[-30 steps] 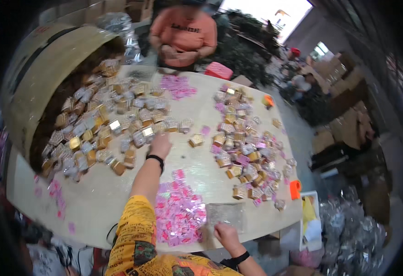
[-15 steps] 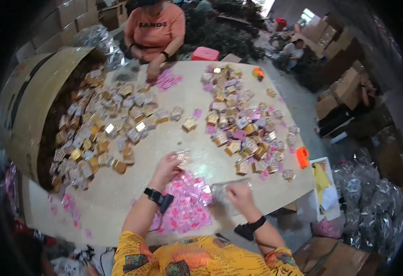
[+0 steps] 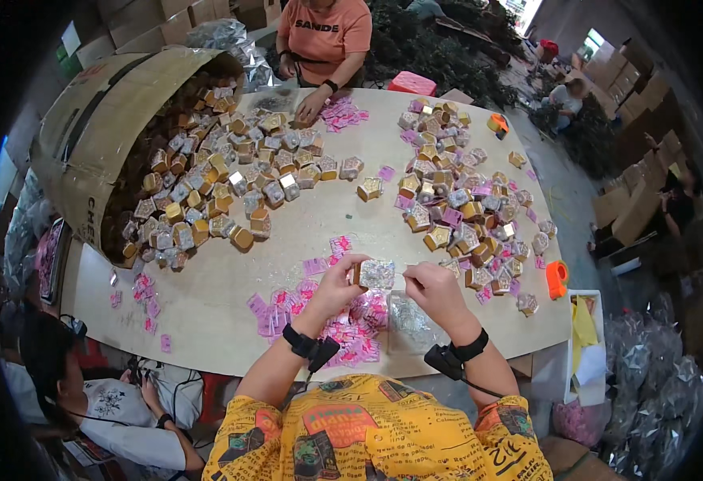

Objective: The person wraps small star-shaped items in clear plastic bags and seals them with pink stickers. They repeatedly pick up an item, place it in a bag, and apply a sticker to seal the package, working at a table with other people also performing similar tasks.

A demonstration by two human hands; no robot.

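Observation:
My left hand is closed around a small gold-sided box with a clear, glittery top. Just to its right, my right hand is pinched, fingertips close to the box's edge; whatever is between them is too small to name. Below my hands lies a pile of pink printed tags. Beside that pile, under my right hand, is a clear plastic tray or packet.
Many more small gold boxes lie in a left heap, spilling from a tipped cardboard carton, and a right heap. An orange tape dispenser sits at the right edge. One co-worker stands across; another is at lower left.
My left hand has turned the small box and holds it further right. My right hand has come up from the clear plastic to the box. The view has shifted, bringing the lower-left co-worker into sight.

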